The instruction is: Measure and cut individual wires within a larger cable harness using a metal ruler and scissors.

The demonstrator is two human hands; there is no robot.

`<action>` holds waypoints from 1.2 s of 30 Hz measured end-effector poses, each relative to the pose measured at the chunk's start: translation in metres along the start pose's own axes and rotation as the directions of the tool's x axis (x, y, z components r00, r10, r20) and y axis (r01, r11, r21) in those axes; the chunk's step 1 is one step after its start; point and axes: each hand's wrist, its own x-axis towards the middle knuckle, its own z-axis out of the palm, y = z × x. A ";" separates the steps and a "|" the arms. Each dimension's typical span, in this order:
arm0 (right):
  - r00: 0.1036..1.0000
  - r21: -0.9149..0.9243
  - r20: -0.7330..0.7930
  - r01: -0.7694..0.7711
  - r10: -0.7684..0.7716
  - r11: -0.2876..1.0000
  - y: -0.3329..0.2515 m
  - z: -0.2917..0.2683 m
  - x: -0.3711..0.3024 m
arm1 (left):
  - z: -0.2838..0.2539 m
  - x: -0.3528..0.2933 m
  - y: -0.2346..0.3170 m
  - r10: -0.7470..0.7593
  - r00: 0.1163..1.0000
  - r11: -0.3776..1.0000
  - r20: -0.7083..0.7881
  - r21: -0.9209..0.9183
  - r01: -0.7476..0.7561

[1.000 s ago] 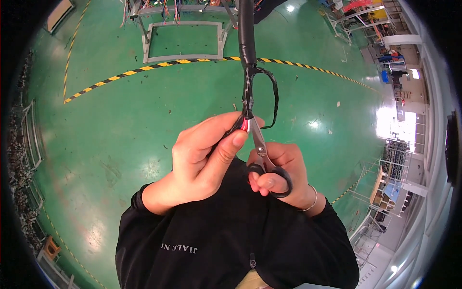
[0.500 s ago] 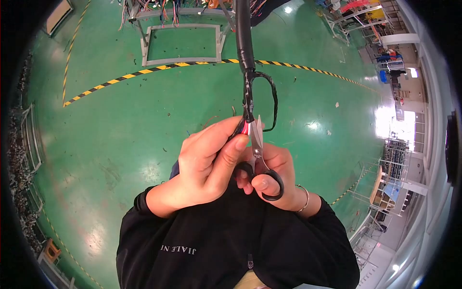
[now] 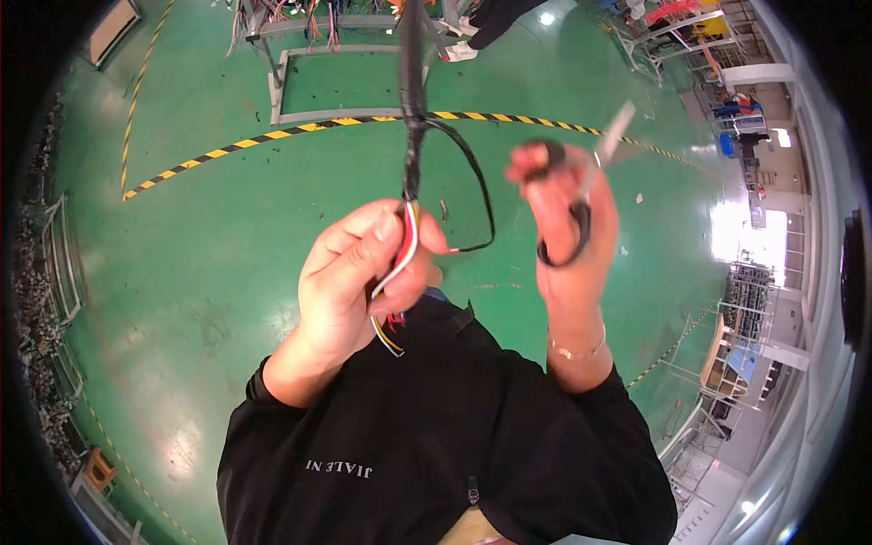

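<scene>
A thick black cable (image 3: 412,82) comes down from the top of the view. Below its taped part, a bundle of thin white, red and yellow wires (image 3: 415,232) spreads out. My left hand (image 3: 341,277) is closed round these wires, and several loose ends (image 3: 389,338) hang beneath the fingers. Beside it a thin black branch (image 3: 484,182) loops to the right and back toward my fingertips. Off to the right, my right hand (image 3: 581,250) holds black-handled scissors (image 3: 597,162) by the loops. Their blades point up and right, blurred by motion and away from the cable.
Green floor (image 3: 227,245) lies under my hands, crossed by a yellow and black striped line (image 3: 272,134). A metal frame stand (image 3: 350,116) with hanging coloured wires is ahead. Near its right end a person's dark-clothed leg (image 3: 500,23) shows. Racks (image 3: 745,309) line the right side.
The scissors have swung away from the cable, right and forward, with my right hand. My left hand and the cable have shifted left, and the coloured wires now show more fully.
</scene>
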 end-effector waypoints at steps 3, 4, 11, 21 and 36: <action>0.964 0.303 0.212 -0.218 0.158 0.928 0.011 0.012 0.033 | 0.001 0.001 -0.002 -0.068 0.987 0.980 0.144 -0.175 0.093; 0.963 0.308 0.219 -0.220 0.156 0.926 0.010 0.015 0.037 | 0.002 0.001 -0.005 -0.094 0.975 0.955 0.203 -0.258 0.146; 0.909 0.562 0.400 -0.343 0.116 0.753 -0.003 0.032 0.040 | -0.001 -0.001 -0.011 -0.116 0.935 0.865 0.335 -0.429 0.261; 0.955 0.522 0.263 -0.261 0.138 0.812 -0.031 0.036 0.022 | 0.010 -0.008 0.008 0.423 0.906 0.628 0.019 0.715 -0.308; 0.995 0.368 0.096 -0.043 0.008 0.929 -0.030 0.041 0.015 | 0.035 -0.009 0.013 0.633 0.768 0.094 0.094 0.976 -0.196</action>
